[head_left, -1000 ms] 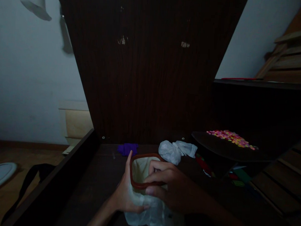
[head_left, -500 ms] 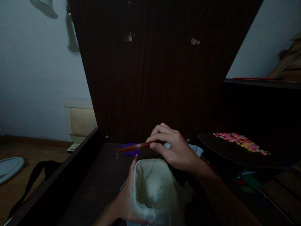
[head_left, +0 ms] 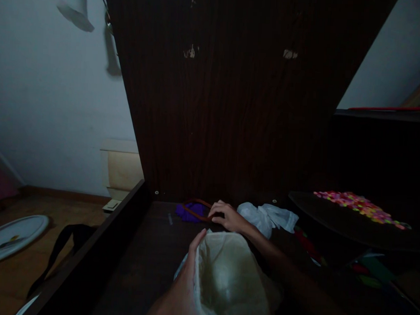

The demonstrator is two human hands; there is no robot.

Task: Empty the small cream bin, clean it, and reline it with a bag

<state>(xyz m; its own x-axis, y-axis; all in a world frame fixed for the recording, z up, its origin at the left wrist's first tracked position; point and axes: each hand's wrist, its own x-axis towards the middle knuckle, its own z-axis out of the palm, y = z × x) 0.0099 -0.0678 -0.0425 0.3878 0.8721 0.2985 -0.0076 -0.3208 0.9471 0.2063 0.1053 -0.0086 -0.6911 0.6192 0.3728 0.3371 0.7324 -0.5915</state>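
Nearest you, your left hand [head_left: 183, 287] is partly open around the left side of the lined bin [head_left: 224, 234], thumb up at the mouth, and appears to be holding it tilted toward you. The pale liner [head_left: 235, 280] lines the inside and laps over the edge; you seem to have nothing in there but the liner itself.

Just beyond, your right hand [head_left: 227, 216] is half curled, its fingertips touching the right end of the brown ring [head_left: 203, 218]. Whether you grip the ring or have let it go, I cannot tell. The ring is over the purple cloth [head_left: 193, 209] at the back of the counter [head_left: 134, 260], well clear of the bin's mouth.

So taking the ring off looks done, with setting it down all but finished. The liner is in place, so any work on that appears left.

The white bag [head_left: 258, 216] lies beside your right hand, untouched, before the dark panel [head_left: 232, 107].
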